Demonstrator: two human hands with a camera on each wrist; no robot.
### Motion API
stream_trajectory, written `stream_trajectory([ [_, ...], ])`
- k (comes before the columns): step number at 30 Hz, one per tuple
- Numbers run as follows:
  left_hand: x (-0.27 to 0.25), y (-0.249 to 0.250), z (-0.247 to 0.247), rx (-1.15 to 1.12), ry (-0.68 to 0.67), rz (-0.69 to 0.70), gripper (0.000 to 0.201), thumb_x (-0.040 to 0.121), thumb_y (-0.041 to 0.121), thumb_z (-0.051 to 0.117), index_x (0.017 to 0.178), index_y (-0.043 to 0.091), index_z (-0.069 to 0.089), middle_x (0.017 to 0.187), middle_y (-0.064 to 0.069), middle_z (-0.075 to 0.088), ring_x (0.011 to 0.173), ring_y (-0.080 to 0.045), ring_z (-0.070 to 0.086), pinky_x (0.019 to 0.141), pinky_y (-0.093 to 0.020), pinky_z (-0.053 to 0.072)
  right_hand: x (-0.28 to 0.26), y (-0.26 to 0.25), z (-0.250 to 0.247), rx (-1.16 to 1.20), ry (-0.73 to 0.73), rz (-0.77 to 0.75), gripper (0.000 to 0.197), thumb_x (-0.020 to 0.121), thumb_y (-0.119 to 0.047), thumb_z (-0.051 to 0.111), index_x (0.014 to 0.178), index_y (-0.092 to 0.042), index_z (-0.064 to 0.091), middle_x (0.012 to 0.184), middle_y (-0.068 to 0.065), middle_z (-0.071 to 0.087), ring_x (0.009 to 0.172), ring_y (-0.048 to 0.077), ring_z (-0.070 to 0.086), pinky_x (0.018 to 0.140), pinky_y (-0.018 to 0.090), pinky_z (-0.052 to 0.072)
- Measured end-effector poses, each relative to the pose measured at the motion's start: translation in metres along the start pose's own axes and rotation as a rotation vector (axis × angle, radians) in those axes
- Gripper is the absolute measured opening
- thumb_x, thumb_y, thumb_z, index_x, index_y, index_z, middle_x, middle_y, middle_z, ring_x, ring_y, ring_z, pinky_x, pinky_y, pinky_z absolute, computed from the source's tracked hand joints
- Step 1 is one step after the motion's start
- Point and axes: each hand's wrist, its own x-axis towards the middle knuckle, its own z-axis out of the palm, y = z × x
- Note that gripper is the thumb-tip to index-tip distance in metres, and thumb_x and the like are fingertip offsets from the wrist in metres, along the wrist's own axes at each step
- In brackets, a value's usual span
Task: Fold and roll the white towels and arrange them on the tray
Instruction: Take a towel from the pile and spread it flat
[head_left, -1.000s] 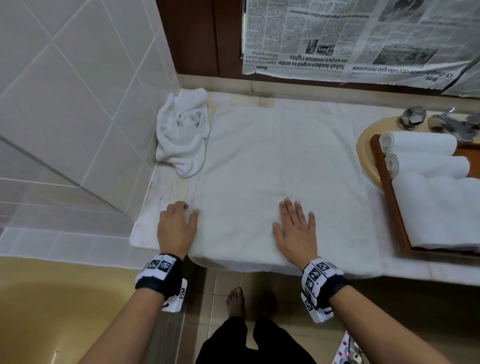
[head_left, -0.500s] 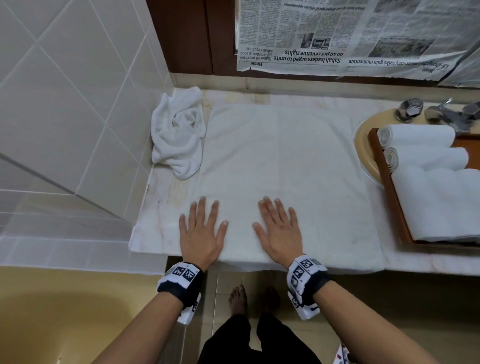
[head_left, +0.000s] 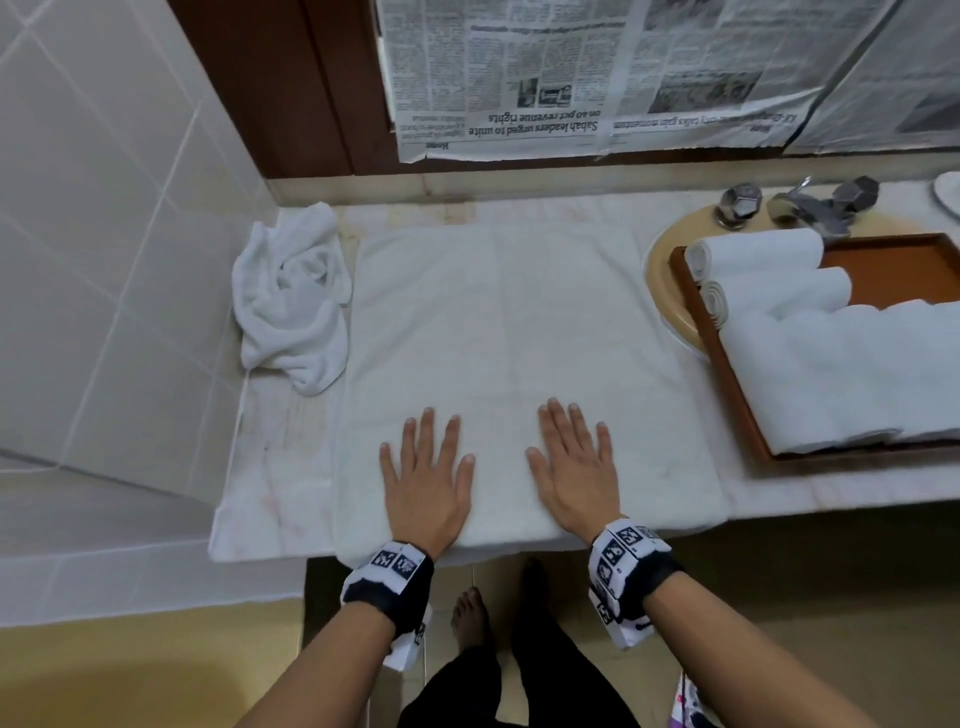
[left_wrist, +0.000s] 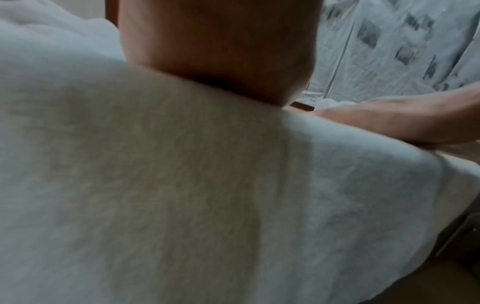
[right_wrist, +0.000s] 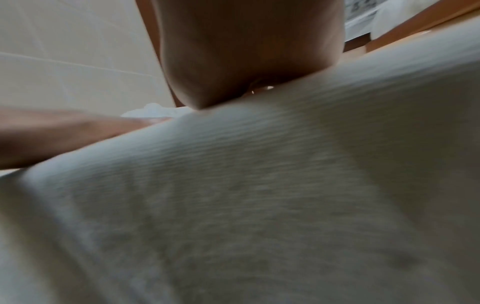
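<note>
Now both palms lie together near the front edge of the spread towel (head_left: 519, 332) on the counter (head_left: 270, 467); left hand (head_left: 427, 480) moved inward from the edge; right hand (head_left: 574, 467) likewise flat, fingers spread; smoothing appears complete, so folding is probably next.

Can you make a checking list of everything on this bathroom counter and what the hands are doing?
Surface: pale marble counter, stained.
Job's things: flat white towel spread out; crumpled white towel left of it; rolled white towels in brown wooden tray.
Clutter: nothing seen.
Hands: left hand and right hand pressed flat on the spread towel's near edge.
Cables: nothing seen.
Surroundings: newspaper sheets behind, metal taps, white wall tiles.
</note>
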Motion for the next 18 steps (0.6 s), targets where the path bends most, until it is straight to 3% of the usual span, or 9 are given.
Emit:
stream_trajectory([
  [6, -0.002, -0.008, 0.002, 0.017, 0.016, -0.011, 0.06, 0.1, 0.058, 0.019, 0.157, 0.04, 0.016, 0.167, 0.003, 0.008, 0.154, -0.021, 0.006, 0.122, -0.052, 0.004, -0.005, 0.095, -0.021, -0.011, 0.03, 0.231, 0.071, 0.095, -0.058, 0.001, 0.159, -0.027, -0.003, 0.165, -0.011, -0.011, 0.15, 0.008, -0.013, 0.122, 0.044, -0.008],
  [9, 0.003, -0.001, -0.009, -0.042, 0.002, -0.048, 0.061, 0.098, 0.058, 0.017, 0.155, 0.037, 0.025, 0.166, 0.003, 0.015, 0.152, -0.021, 0.009, 0.121, -0.054, 0.008, 0.002, 0.114, -0.037, 0.019, 0.015, 0.272, 0.076, 0.092, -0.058, -0.005, 0.159, -0.021, -0.003, 0.165, -0.007, -0.01, 0.151, 0.01, -0.012, 0.122, 0.046, -0.006],
  [13, 0.047, 0.024, -0.028, -0.103, 0.024, -0.039, 0.064, 0.097, 0.057, 0.014, 0.155, 0.033, 0.026, 0.166, 0.008, 0.013, 0.153, -0.02, 0.004, 0.121, -0.055, 0.002, 0.039, 0.086, -0.053, 0.069, 0.025, 0.047, 0.074, 0.093, -0.055, -0.003, 0.158, -0.02, -0.004, 0.161, -0.009, -0.014, 0.149, 0.011, -0.015, 0.12, 0.041, -0.015],
  [18, 0.108, 0.067, -0.018, -0.002, -0.085, 0.102, 0.066, 0.093, 0.061, 0.001, 0.156, 0.045, 0.012, 0.166, 0.012, -0.002, 0.154, -0.021, -0.004, 0.12, -0.058, 0.001, 0.096, 0.038, -0.048, 0.065, -0.066, -0.187, 0.072, 0.095, -0.054, 0.002, 0.159, -0.022, 0.002, 0.163, -0.009, -0.01, 0.152, 0.013, -0.01, 0.121, 0.048, -0.007],
])
